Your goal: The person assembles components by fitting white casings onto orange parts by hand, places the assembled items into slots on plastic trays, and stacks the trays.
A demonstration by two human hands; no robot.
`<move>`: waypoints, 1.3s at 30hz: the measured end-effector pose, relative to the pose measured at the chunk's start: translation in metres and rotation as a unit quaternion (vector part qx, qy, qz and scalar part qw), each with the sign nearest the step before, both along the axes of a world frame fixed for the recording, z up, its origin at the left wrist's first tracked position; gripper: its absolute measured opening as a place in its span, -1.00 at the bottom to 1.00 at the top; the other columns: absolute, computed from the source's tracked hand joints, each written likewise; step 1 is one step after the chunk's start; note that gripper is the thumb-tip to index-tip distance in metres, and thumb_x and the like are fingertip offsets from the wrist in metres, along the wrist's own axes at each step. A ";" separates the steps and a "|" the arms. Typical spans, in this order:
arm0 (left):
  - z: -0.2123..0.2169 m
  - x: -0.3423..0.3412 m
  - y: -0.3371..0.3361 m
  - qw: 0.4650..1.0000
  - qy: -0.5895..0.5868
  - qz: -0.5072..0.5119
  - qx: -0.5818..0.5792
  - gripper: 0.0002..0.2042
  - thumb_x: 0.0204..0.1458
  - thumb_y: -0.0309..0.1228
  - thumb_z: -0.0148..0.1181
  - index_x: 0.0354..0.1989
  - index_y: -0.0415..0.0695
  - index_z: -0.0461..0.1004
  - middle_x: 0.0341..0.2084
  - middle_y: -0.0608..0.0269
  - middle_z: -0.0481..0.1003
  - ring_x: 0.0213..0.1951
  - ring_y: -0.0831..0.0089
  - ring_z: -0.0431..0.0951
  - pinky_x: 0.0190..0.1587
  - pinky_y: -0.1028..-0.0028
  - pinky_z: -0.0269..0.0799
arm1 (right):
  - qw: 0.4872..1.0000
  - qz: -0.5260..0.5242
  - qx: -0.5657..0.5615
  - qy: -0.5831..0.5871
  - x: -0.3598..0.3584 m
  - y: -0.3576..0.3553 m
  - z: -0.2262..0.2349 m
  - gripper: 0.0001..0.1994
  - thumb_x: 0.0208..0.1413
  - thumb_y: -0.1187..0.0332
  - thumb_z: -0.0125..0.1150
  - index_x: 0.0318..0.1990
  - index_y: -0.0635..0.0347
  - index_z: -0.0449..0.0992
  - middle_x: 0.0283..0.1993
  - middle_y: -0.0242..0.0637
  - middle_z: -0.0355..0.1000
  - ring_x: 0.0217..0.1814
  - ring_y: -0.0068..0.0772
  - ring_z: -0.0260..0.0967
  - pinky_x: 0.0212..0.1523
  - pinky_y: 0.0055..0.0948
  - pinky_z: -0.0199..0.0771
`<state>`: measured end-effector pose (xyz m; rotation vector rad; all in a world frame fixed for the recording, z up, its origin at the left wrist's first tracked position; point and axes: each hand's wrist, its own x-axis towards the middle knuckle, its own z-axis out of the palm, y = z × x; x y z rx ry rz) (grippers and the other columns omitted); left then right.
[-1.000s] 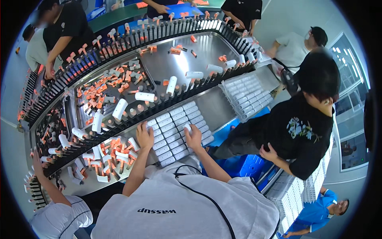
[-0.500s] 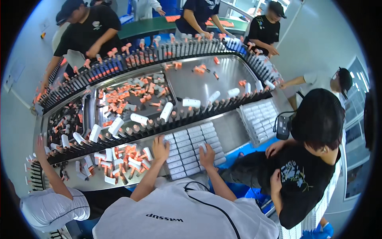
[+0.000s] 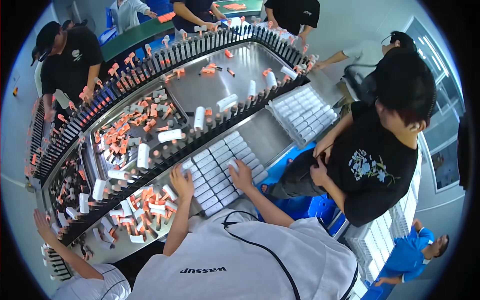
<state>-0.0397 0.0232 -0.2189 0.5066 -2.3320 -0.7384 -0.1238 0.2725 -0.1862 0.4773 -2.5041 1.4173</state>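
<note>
A tray (image 3: 209, 204) of white cylindrical pieces in rows lies on the steel bench in front of me. My left hand (image 3: 181, 182) rests at the tray's left edge, fingertips at a white piece (image 3: 188, 165); its grip is unclear. My right hand (image 3: 242, 176) is over the tray's middle, with its fingers closed around one white piece (image 3: 232, 164). Left of the tray lies a heap of orange and white parts (image 3: 146, 205).
A black conveyor of pegs (image 3: 165, 160) curves past the tray, carrying white pieces. Beyond it lies a steel trough (image 3: 250, 65) with scattered orange parts. A second filled tray (image 3: 304, 113) sits to the right. A seated person in black (image 3: 370, 155) is close on my right; a co-worker's hand (image 3: 44, 227) reaches in at the left.
My head has turned, so the whole bench has shifted in view. Both hands stay at the tray; the right one has moved a little along the rows.
</note>
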 end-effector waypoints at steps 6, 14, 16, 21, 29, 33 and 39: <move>0.007 0.002 -0.008 1.000 -0.016 0.005 0.024 -0.70 0.12 -0.39 0.30 0.02 -0.18 0.50 -0.03 0.04 0.49 0.10 -0.06 0.39 0.22 0.07 0.25 | 1.000 0.013 -0.008 0.005 0.004 0.003 0.004 -0.71 0.20 0.26 0.30 -0.09 0.33 0.57 -0.26 0.10 0.57 -0.22 0.22 0.56 -0.25 -0.06 0.53; 0.034 0.005 -0.004 0.998 0.050 0.009 0.020 -0.73 0.22 -0.39 0.24 0.06 -0.18 0.55 -0.06 0.00 0.49 0.05 -0.02 0.41 0.17 0.09 0.28 | 1.000 0.012 -0.013 -0.025 0.005 0.004 0.000 -0.70 0.20 0.23 0.29 -0.08 0.29 0.57 -0.21 0.11 0.57 -0.16 0.25 0.54 -0.17 -0.02 0.52; 0.043 0.009 0.003 0.998 0.057 0.013 -0.004 -0.72 0.24 -0.38 0.23 0.07 -0.22 0.53 -0.06 -0.01 0.46 -0.01 0.01 0.45 0.07 0.15 0.35 | 0.999 0.009 -0.015 -0.029 0.004 0.004 0.000 -0.69 0.19 0.22 0.30 -0.06 0.29 0.56 -0.21 0.11 0.57 -0.16 0.24 0.54 -0.17 -0.03 0.52; 0.060 0.019 0.038 0.945 -0.001 -0.097 0.312 -0.71 0.21 -0.42 0.31 0.03 -0.28 0.51 -0.18 0.17 0.55 -0.20 0.42 0.57 -0.22 0.46 0.48 | 0.973 -0.069 -0.112 -0.190 -0.014 0.014 0.015 -0.64 0.29 0.12 0.26 -0.09 0.32 0.55 -0.30 -0.10 0.55 -0.26 -0.24 0.51 -0.18 -0.25 0.47; 0.239 -0.084 0.109 0.838 0.084 -0.340 0.419 -0.55 0.32 -0.38 0.15 0.33 -0.27 0.34 -0.03 0.09 0.61 0.00 0.38 0.63 0.07 0.38 0.50 | 0.938 -0.169 -0.291 -0.088 -0.142 0.080 0.096 -0.68 0.35 0.20 0.22 -0.10 0.38 0.50 -0.23 -0.26 0.55 -0.19 -0.51 0.50 -0.19 -0.47 0.49; 0.311 -0.184 0.108 0.943 -0.012 -0.302 0.139 -0.55 0.23 -0.35 0.19 0.26 -0.24 0.38 -0.14 -0.20 0.61 -0.12 -0.01 0.66 -0.03 0.17 0.52 | 0.913 -0.141 -0.382 -0.033 -0.229 0.085 0.137 -0.71 0.36 0.24 0.18 -0.16 0.40 0.51 -0.26 -0.24 0.56 -0.24 -0.49 0.56 -0.25 -0.53 0.55; 0.305 -0.331 0.109 0.935 -0.114 -0.335 -0.023 -0.53 0.16 -0.21 0.21 0.20 -0.16 0.42 -0.09 -0.19 0.61 -0.01 -0.12 0.62 0.06 0.06 0.50 | 0.931 -0.255 -0.260 0.012 -0.327 0.119 0.157 -0.66 0.30 0.17 0.21 -0.22 0.37 0.58 -0.29 -0.13 0.60 -0.30 -0.33 0.57 -0.25 -0.36 0.52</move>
